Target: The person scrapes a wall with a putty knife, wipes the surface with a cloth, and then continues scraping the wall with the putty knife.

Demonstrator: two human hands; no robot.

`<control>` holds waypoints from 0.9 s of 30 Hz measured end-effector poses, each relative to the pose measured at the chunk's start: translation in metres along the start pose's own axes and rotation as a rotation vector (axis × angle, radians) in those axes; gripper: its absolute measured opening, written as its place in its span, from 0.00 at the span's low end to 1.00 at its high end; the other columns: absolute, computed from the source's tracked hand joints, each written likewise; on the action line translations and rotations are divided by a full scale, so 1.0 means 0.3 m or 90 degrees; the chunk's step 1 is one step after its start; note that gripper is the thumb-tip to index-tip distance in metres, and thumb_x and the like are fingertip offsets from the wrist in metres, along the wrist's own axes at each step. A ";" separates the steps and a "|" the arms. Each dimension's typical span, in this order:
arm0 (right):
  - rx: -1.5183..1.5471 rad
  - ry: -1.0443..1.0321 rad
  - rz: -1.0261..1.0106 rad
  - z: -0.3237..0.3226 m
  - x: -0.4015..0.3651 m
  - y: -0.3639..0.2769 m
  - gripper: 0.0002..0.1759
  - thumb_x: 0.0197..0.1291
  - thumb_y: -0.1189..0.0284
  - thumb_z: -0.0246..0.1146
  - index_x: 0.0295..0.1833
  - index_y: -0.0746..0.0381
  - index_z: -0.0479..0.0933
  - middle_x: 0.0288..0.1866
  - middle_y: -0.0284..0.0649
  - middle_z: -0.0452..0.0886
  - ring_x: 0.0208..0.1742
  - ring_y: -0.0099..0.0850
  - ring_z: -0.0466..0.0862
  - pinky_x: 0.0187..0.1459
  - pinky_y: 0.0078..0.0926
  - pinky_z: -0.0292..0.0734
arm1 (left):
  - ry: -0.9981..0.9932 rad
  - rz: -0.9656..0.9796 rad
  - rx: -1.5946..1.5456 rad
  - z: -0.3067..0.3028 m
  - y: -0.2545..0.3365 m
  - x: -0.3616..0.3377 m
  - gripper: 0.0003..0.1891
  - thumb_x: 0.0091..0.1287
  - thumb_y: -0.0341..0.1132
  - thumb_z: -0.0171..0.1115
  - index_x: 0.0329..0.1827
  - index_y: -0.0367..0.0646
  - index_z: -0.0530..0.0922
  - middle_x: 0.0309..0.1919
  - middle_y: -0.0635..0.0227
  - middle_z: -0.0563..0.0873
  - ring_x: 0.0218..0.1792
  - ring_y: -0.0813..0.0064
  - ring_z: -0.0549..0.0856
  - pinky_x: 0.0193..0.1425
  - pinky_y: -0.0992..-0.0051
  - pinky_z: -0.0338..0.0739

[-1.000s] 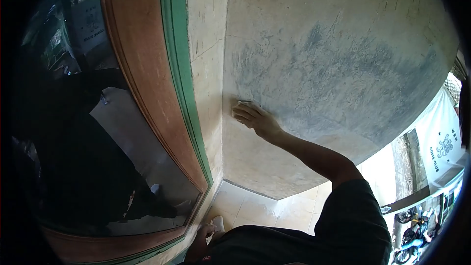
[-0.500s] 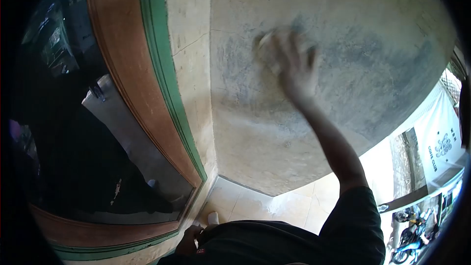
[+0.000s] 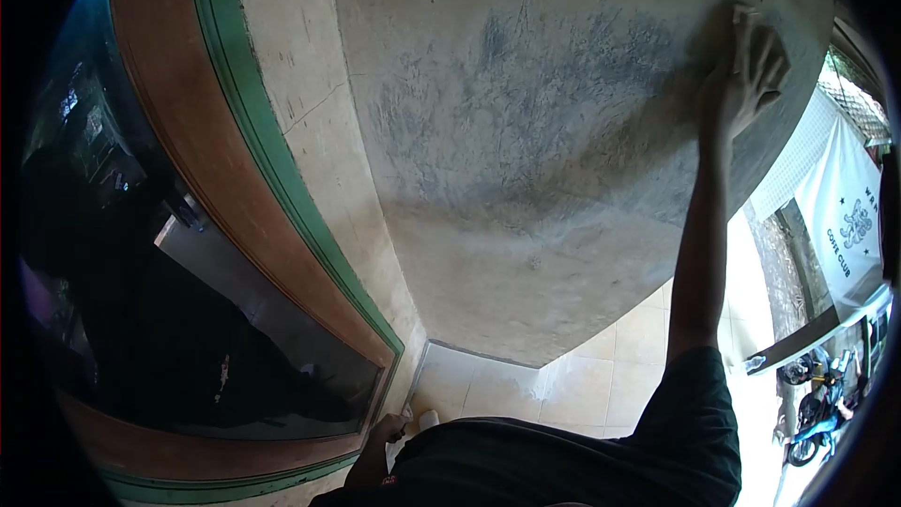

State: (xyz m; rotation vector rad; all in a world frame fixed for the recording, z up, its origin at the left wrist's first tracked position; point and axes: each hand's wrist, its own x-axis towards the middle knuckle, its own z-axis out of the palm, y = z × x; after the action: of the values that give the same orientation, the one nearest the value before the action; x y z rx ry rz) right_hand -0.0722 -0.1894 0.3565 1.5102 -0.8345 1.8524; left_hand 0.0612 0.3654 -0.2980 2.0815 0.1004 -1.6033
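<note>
My right hand (image 3: 746, 80) is stretched up and to the right, pressed flat against the grey, scuffed wall (image 3: 563, 131). Under its fingers is a small pale pad (image 3: 748, 21), held against the wall near the wall's right edge. My left hand (image 3: 383, 434) hangs low by my hip, close to the bottom corner of the window frame; its fingers look curled, and I cannot tell whether it holds anything. A small white shape (image 3: 428, 420) shows just beside it on the floor.
A wooden window frame with a green border (image 3: 235, 160) runs down the left, with dark glass (image 3: 188, 338) inside it. Pale floor tiles (image 3: 582, 385) lie below the wall. A white banner (image 3: 849, 225) and parked motorbikes (image 3: 812, 413) are outside at the right.
My right hand has swept with the pad from the wall's lower left corner up and across to its upper right. My view has shifted along with it; the left hand stayed low.
</note>
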 end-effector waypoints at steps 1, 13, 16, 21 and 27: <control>0.045 -0.042 -0.053 -0.024 -0.089 -0.060 0.26 0.70 0.63 0.44 0.71 0.32 0.55 0.77 0.34 0.49 0.76 0.48 0.45 0.70 0.65 0.35 | 0.002 0.007 -0.005 0.014 0.027 -0.009 0.20 0.63 0.48 0.59 0.22 0.41 0.75 0.15 0.65 0.75 0.11 0.75 0.71 0.14 0.72 0.63; 0.602 -0.971 -0.020 -0.453 -1.017 -0.274 0.07 0.51 0.74 0.56 0.23 0.62 0.75 0.28 0.43 0.80 0.36 0.44 0.81 0.57 0.39 0.70 | -0.175 0.642 -0.630 0.097 0.774 -0.846 0.21 0.66 0.45 0.56 0.16 0.48 0.63 0.22 0.73 0.71 0.11 0.84 0.63 0.16 0.81 0.57; 0.609 -0.984 0.115 -0.493 -0.842 -0.363 0.06 0.49 0.73 0.58 0.22 0.61 0.75 0.19 0.44 0.76 0.26 0.46 0.79 0.48 0.38 0.73 | -0.212 0.842 -0.610 0.102 0.858 -0.997 0.22 0.68 0.43 0.54 0.16 0.45 0.62 0.24 0.67 0.71 0.11 0.85 0.63 0.12 0.84 0.55; 0.856 -0.544 -0.150 -0.515 -0.644 -0.559 0.10 0.50 0.69 0.63 0.33 0.62 0.72 0.30 0.43 0.75 0.37 0.40 0.77 0.41 0.35 0.70 | -0.340 0.897 -0.672 0.109 0.989 -1.126 0.22 0.69 0.42 0.50 0.16 0.45 0.61 0.20 0.68 0.68 0.09 0.86 0.61 0.06 0.85 0.51; 0.834 -0.330 -0.383 -0.350 -0.462 -0.748 0.10 0.53 0.65 0.62 0.32 0.60 0.72 0.30 0.38 0.76 0.38 0.37 0.77 0.49 0.34 0.69 | -0.342 0.912 -0.610 -0.004 1.109 -1.175 0.27 0.71 0.52 0.46 0.14 0.46 0.62 0.17 0.70 0.68 0.06 0.86 0.57 0.06 0.86 0.47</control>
State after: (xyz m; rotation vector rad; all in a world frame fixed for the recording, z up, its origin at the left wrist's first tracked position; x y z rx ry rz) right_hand 0.0625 0.0237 0.2259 2.6386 0.8564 1.4941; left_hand 0.0744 0.1623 0.1418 0.5353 -0.5636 -0.7809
